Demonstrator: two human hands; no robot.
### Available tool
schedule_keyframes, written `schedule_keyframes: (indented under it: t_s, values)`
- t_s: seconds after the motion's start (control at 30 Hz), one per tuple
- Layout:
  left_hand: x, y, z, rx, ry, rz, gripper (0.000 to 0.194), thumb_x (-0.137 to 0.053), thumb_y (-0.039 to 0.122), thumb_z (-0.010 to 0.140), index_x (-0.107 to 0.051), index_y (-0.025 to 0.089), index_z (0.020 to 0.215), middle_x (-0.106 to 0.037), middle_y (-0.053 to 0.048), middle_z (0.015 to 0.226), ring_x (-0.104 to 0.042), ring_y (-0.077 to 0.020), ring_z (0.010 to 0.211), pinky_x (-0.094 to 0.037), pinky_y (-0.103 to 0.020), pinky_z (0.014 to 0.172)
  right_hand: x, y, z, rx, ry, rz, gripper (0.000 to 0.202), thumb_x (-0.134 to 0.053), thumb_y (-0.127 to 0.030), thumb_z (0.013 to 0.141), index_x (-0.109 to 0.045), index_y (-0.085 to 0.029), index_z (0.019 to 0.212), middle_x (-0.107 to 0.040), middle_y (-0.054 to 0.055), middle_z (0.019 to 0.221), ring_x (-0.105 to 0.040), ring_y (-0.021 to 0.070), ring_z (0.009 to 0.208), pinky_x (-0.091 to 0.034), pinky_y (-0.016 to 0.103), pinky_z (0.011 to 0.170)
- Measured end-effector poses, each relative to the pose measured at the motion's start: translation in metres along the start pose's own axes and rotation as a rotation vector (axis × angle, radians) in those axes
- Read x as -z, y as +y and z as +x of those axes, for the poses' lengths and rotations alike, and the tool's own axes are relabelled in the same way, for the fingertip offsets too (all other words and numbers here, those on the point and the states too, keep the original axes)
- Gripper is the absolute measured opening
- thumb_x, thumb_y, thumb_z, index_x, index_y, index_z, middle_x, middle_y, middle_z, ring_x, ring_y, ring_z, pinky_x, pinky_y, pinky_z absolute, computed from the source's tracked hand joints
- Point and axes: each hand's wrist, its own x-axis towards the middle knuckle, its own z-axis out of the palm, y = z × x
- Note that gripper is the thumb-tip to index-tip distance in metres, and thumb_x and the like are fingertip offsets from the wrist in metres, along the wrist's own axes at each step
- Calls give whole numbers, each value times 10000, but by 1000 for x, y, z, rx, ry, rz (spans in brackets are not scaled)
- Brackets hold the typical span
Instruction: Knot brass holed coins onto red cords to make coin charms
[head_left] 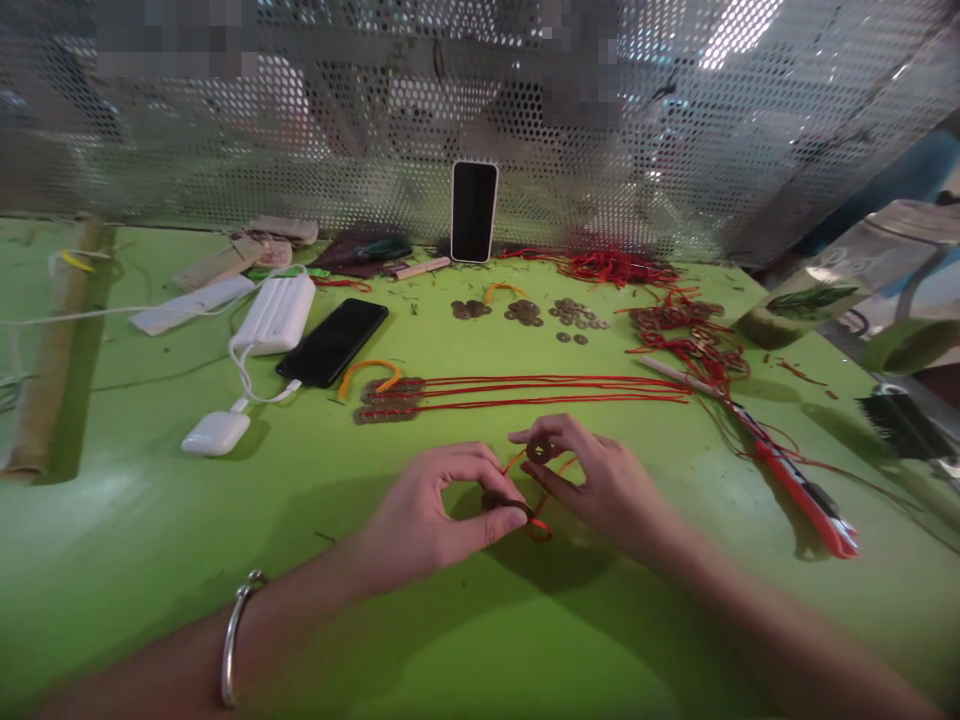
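Between thumb and fingers, my left hand pinches a few dark coins strung together. A red cord loops out from these coins toward the right. My right hand grips a single round coin with a square hole, standing nearly on edge between thumb and forefinger. Orange-red cord runs between the two hands, but how it passes through the single coin is too small to tell. Just beyond my hands lie rows of coins threaded on long red cords.
Loose coin piles and tangled red cord lie farther back. A red utility knife rests at right, near a jar. At left are a black phone, a power bank and an earbud case. Another phone stands against the mesh.
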Motion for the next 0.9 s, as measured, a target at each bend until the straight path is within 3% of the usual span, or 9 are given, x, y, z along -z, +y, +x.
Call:
schedule_keyframes:
  t_s: [0.17, 0.27, 0.37, 0.57, 0.73, 0.9]
  values:
    - [-1, -1, 2, 35, -29, 28, 84, -710, 259, 770, -709, 174, 773, -700, -27, 827, -645, -163, 804, -484, -281, 768, 1, -3, -1, 117, 52, 65, 207, -608, -261, 859, -549, -230, 1055, -671, 43, 1017, -647, 166, 912, -528, 294, 779]
    - [-1, -1, 3, 48, -38, 16, 73, -703, 248, 772, -712, 176, 774, -706, -28, 836, -652, -165, 802, -488, -277, 757, 1, -4, 0, 175, 58, 164, 164, -628, -246, 843, -593, -223, 1002, -675, 31, 933, -648, 143, 823, -534, 260, 728]
    - [0, -2, 4, 52, -31, 41, 84, -706, 258, 768, -716, 175, 777, -714, -29, 845, -654, -170, 812, -488, -283, 771, 0, -5, 1, 134, 33, 201, 169, -592, -251, 869, -603, -234, 1037, -676, 19, 890, -640, 122, 735, -523, 231, 648]
    - [0, -7, 5, 96, 20, 53, 95, -685, 277, 788, -715, 189, 808, -710, -36, 961, -643, -187, 915, -484, -307, 841, 1, -7, -1, 71, -33, 154, 213, -397, -180, 938, -503, -226, 1116, -633, 55, 994, -605, 142, 862, -485, 256, 726]
    - [2, -15, 5, 84, 157, 33, 137, -717, 330, 761, -711, 193, 768, -671, -51, 1104, -593, -211, 1063, -430, -358, 963, 18, -1, 1, -13, 144, 246, 205, -332, -224, 977, -529, -244, 1033, -581, 26, 862, -549, 132, 775, -445, 257, 679]
    - [5, -17, 10, 134, 281, -51, 145, -721, 327, 748, -712, 183, 763, -676, -68, 1067, -609, -220, 1009, -460, -375, 902, 54, -16, -17, 52, 288, 419, 174, -448, -268, 945, -538, -323, 1083, -543, 18, 823, -516, 146, 673, -433, 277, 566]
